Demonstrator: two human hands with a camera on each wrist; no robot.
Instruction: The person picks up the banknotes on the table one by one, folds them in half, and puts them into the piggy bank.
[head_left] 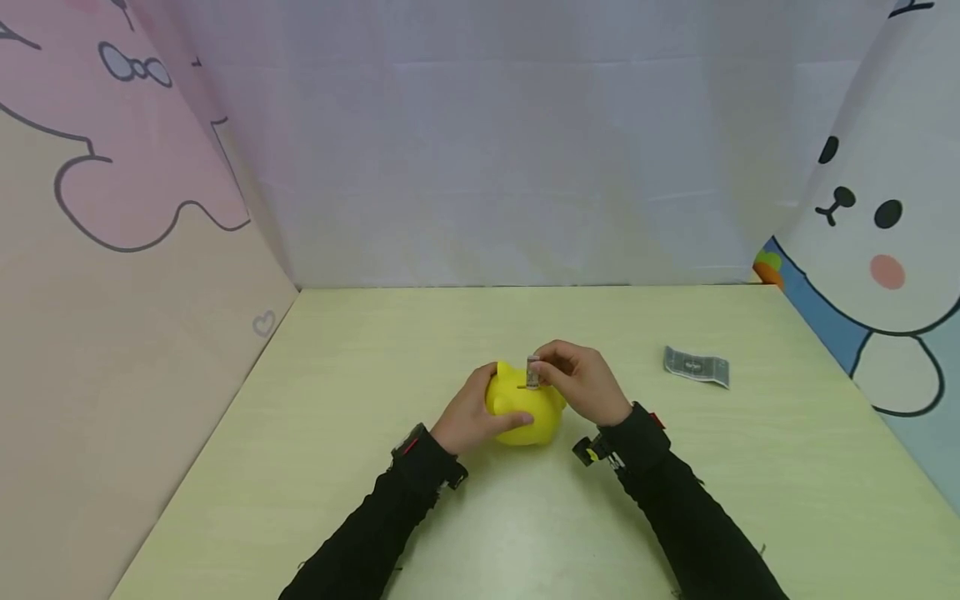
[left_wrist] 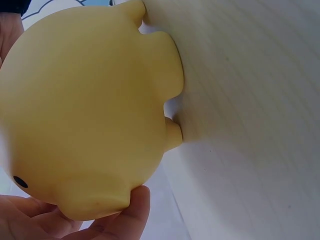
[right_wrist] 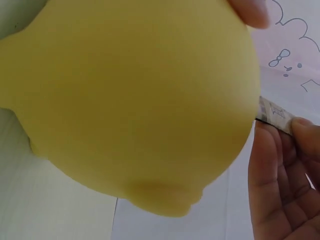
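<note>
On the pale green table [head_left: 375, 500], seen from the head camera, a yellow piggy bank [head_left: 525, 412] sat near the front middle. The left hand [head_left: 471, 417] curled around its left side and held it steady. The right hand [head_left: 581, 383] pinched a small folded banknote [head_left: 532, 372] that stood up at the slot on top of the bank. Another banknote [head_left: 696, 367] lay flat well off to the right. From the left wrist, the bank [left_wrist: 85, 110] filled most of the picture, with its little feet touching the table [left_wrist: 250, 125], and the left fingers [left_wrist: 127, 217] pressed against its smooth side. From the right wrist, the bank [right_wrist: 130, 100] looked round and shiny, and the right fingers [right_wrist: 305, 130] nipped the edge of the note [right_wrist: 272, 114] close to the top. The bank looked light, hard and a bit slippery, so it was best held around its round sides. The note looked thin and floppy, so it was best pinched close to the slot to keep it stiff.
</note>
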